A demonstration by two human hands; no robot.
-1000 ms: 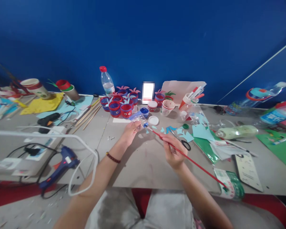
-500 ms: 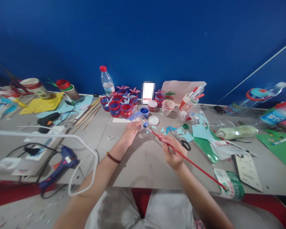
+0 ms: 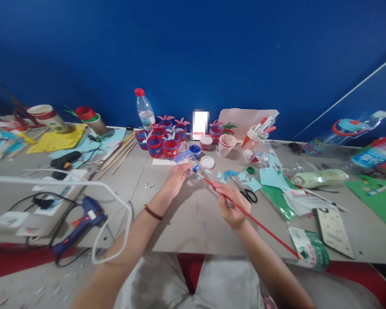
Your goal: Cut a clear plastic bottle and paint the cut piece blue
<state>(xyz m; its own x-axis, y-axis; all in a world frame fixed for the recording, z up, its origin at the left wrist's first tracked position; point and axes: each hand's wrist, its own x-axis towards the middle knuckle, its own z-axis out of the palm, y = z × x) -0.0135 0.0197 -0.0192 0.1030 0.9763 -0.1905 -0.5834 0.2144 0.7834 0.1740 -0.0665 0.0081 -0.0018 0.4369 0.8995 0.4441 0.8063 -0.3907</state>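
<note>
My left hand (image 3: 177,177) is closed around a clear plastic bottle piece (image 3: 185,159) that has blue paint on it. In my right hand (image 3: 233,206) is a long red-handled paintbrush (image 3: 260,224), held like a pen. The brush's blue tip meets the plastic piece near its right end. Just beyond sits a small open pot of blue paint (image 3: 194,149), with a white lid (image 3: 207,162) lying beside it. Red and blue decorated cups (image 3: 170,150) with paper leaves stand behind my left hand. A pair of black-handled scissors (image 3: 251,195) lies right of my right hand.
A glue gun (image 3: 83,221) and a power strip (image 3: 53,206) with loose cables lie on the left. Wooden sticks (image 3: 117,159) rest farther back. Paper scraps, a white phone-like slab (image 3: 334,231) and several plastic bottles occupy the right. A red-capped bottle (image 3: 144,109) stands near the blue wall.
The rear end of the paintbrush handle has swung slightly left and down. My left hand and the plastic piece stay nearly in place.
</note>
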